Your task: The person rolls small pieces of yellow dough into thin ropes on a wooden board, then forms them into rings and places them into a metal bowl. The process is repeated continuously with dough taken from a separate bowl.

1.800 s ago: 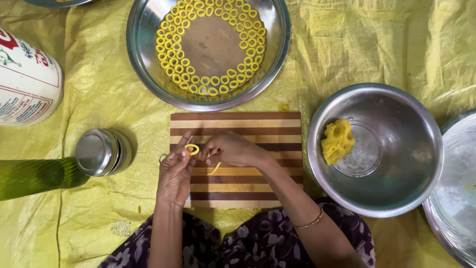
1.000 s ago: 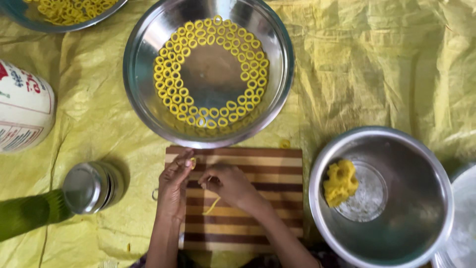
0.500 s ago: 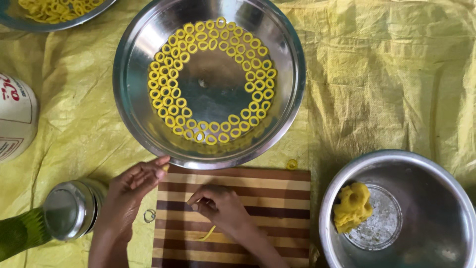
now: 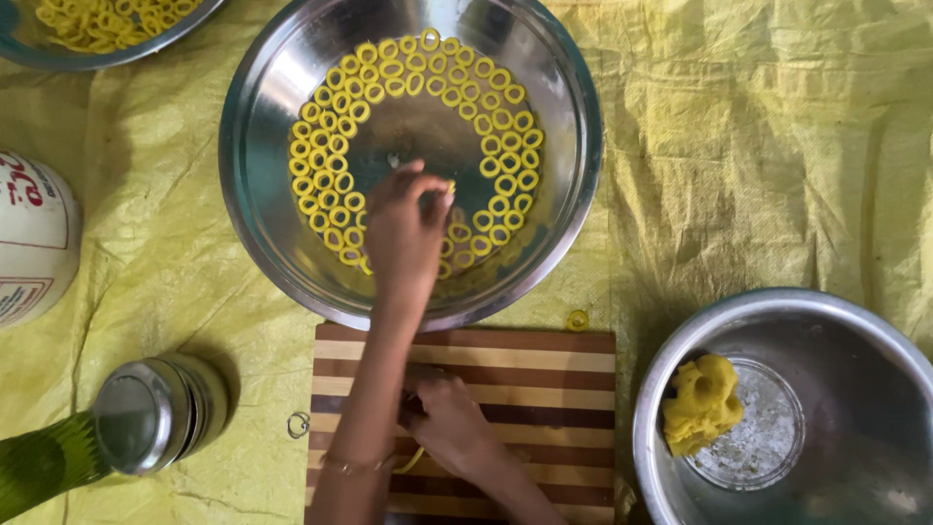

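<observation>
Seen from above, a person sits at a yellow plastic sheet (image 4: 777, 146) spread over the floor. Their left hand (image 4: 406, 233) reaches forward into a large steel bowl (image 4: 262, 233), its grip narrow: fingertips pinched on a small yellow dough ring (image 4: 450, 187), held just above the bowl's bare centre. Around that centre, many dough rings (image 4: 335, 102) lie flat in a broad horseshoe band; the open floor of the bowl is directly ahead of and slightly left of the fingertips, and this hand is far nearer to it than the other.

The right hand (image 4: 449, 423) rests nearer the body on a striped wooden cutting board (image 4: 544, 389), fingers curled over a short strip of yellow dough (image 4: 413, 460) whose long axis runs roughly towards the person.

One stray ring (image 4: 577, 320) sits on the sheet just beyond the board. To the right, a second steel bowl (image 4: 875, 331) holds a lump of yellow dough (image 4: 702, 403). To the left stand a small steel container (image 4: 155, 413) and a green bottle (image 4: 39, 467).
</observation>
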